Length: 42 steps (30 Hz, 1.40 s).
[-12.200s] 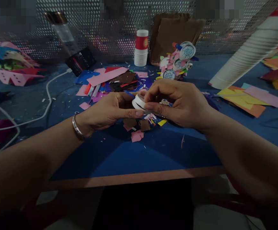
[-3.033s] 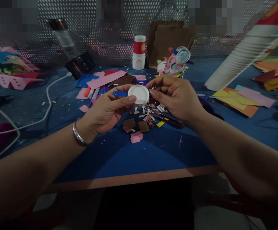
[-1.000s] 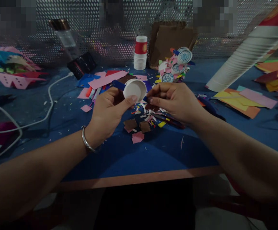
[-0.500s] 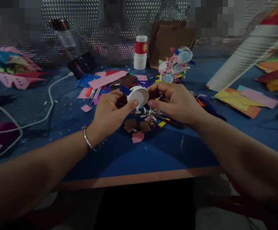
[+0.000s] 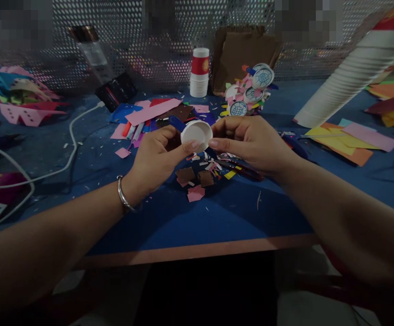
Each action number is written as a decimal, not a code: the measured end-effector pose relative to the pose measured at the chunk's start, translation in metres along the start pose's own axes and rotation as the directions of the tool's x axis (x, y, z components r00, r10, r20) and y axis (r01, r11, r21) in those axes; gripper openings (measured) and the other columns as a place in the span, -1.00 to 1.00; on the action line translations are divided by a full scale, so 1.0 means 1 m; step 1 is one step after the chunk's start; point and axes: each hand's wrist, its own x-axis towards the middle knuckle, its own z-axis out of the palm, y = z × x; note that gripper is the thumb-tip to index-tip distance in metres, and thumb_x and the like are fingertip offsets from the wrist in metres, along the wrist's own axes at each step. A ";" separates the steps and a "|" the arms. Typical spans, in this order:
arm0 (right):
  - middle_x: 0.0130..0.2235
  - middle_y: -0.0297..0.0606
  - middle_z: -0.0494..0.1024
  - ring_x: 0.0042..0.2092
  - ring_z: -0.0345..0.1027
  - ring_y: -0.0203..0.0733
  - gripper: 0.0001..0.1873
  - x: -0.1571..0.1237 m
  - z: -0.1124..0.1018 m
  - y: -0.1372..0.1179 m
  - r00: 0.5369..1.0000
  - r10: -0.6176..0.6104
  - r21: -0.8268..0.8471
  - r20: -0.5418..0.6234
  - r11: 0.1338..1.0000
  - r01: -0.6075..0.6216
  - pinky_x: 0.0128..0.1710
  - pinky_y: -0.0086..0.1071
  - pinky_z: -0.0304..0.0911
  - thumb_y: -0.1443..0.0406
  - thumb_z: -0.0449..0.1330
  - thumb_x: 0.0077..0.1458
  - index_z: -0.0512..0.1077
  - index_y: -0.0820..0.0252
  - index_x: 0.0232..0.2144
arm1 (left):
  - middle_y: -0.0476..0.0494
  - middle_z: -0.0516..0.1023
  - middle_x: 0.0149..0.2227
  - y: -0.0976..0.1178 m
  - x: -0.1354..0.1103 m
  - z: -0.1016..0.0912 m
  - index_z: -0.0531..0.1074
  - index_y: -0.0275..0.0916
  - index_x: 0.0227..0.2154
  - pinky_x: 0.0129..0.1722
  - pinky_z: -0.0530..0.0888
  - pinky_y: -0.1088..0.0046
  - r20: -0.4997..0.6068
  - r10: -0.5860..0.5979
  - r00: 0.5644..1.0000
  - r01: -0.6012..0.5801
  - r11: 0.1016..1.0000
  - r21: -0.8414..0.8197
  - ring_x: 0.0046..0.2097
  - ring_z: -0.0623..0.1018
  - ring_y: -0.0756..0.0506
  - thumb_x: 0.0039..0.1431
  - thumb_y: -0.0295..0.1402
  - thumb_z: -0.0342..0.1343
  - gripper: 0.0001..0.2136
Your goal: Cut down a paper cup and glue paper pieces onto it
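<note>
A shallow white paper cup base (image 5: 197,131) is held up over the table, its round hollow turned toward me. From its upper left side sticks out a dark blue strip (image 5: 176,122). My left hand (image 5: 156,151) grips the base, thumb across its lower rim and fingers behind. At the right rim, my right hand (image 5: 247,142) pinches with thumb and forefinger; its fingertips are partly hidden behind the base. Below both hands lie paper scraps (image 5: 196,194) in pink, brown and yellow. Farther back, several decorated cup bases (image 5: 253,94) with blue grid drawings stand in a cluster.
A stack of paper cups (image 5: 199,74) stands at the back, and a longer stack (image 5: 346,72) leans at right. Coloured paper sheets (image 5: 356,140) lie below it. A white cable (image 5: 72,136) crosses the left side near a black box (image 5: 116,92). Cardboard (image 5: 244,59) rests against the mesh.
The cup base has shifted slightly right and tilted a little, showing more of its hollow. My right thumb and fingers have closed in on its right rim.
</note>
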 end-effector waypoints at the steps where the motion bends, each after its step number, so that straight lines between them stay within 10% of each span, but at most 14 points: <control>1: -0.34 -0.33 0.58 -0.33 0.35 -0.20 -0.56 0.000 0.000 0.000 1.000 -0.001 0.018 0.003 1.000 0.001 -0.31 -0.28 0.26 -0.09 0.56 0.05 0.59 0.08 -0.32 | -0.03 0.51 -0.43 0.000 0.000 0.001 0.58 -0.16 -0.49 -0.33 0.33 0.35 -0.007 -0.016 1.000 0.016 0.999 -0.045 -0.33 0.43 -0.06 0.06 -0.21 0.60 -0.71; 7: -0.32 -0.32 0.61 -0.28 0.39 -0.20 -0.57 0.001 -0.004 0.003 0.999 0.039 0.072 -0.010 0.997 -0.039 -0.25 -0.28 0.32 -0.06 0.56 0.04 0.61 0.11 -0.30 | 0.00 0.60 -0.31 0.003 -0.002 0.008 0.56 -0.19 -0.36 -0.15 0.57 0.40 0.023 -0.046 0.999 0.051 0.931 -0.362 -0.25 0.57 -0.03 0.12 -0.32 0.54 -0.77; 18: -0.26 -0.25 0.71 -0.16 0.60 -0.04 -0.82 0.005 -0.027 0.009 0.991 0.020 -0.176 -0.129 0.984 -0.043 -0.12 -0.16 0.43 0.15 0.40 0.18 0.61 0.09 -0.23 | -0.07 0.67 -0.36 -0.009 0.010 0.003 0.64 -0.27 -0.26 -0.25 0.63 0.45 -0.001 -0.206 0.978 0.189 0.897 -0.400 -0.32 0.65 -0.02 0.10 -0.30 0.51 -0.77; 24: -0.33 -0.22 0.67 -0.29 0.51 -0.12 -0.87 0.005 -0.052 0.006 0.991 -0.008 -0.638 -0.134 0.766 -0.080 -0.23 -0.20 0.32 0.21 0.30 0.20 0.60 0.14 -0.29 | -0.13 0.71 -0.22 -0.009 0.010 -0.003 0.67 -0.29 -0.26 -0.25 0.56 0.48 0.015 -0.231 0.973 0.219 0.899 -0.379 -0.26 0.61 0.00 0.01 -0.38 0.53 -0.77; 33: -0.40 -0.29 0.63 -0.37 0.44 -0.13 -0.88 0.005 -0.077 0.007 0.962 0.267 -0.822 -0.053 0.535 -0.194 -0.28 -0.21 0.18 0.24 0.29 0.23 0.59 0.08 -0.37 | -0.07 0.71 -0.18 -0.011 0.007 -0.004 0.73 -0.22 -0.27 -0.19 0.57 0.53 0.100 -0.261 0.960 0.280 0.885 -0.372 -0.17 0.62 -0.01 0.00 -0.36 0.57 -0.78; 42: -0.35 -0.27 0.65 -0.31 0.50 -0.10 -0.88 0.003 -0.085 0.008 0.944 0.329 -0.824 -0.011 0.532 -0.195 -0.24 -0.23 0.21 0.30 0.23 0.25 0.60 0.10 -0.31 | 0.01 0.69 -0.24 -0.010 0.007 -0.003 0.72 -0.18 -0.30 -0.21 0.53 0.55 0.124 -0.307 0.943 0.331 0.852 -0.407 -0.21 0.58 0.01 -0.11 -0.46 0.56 -0.74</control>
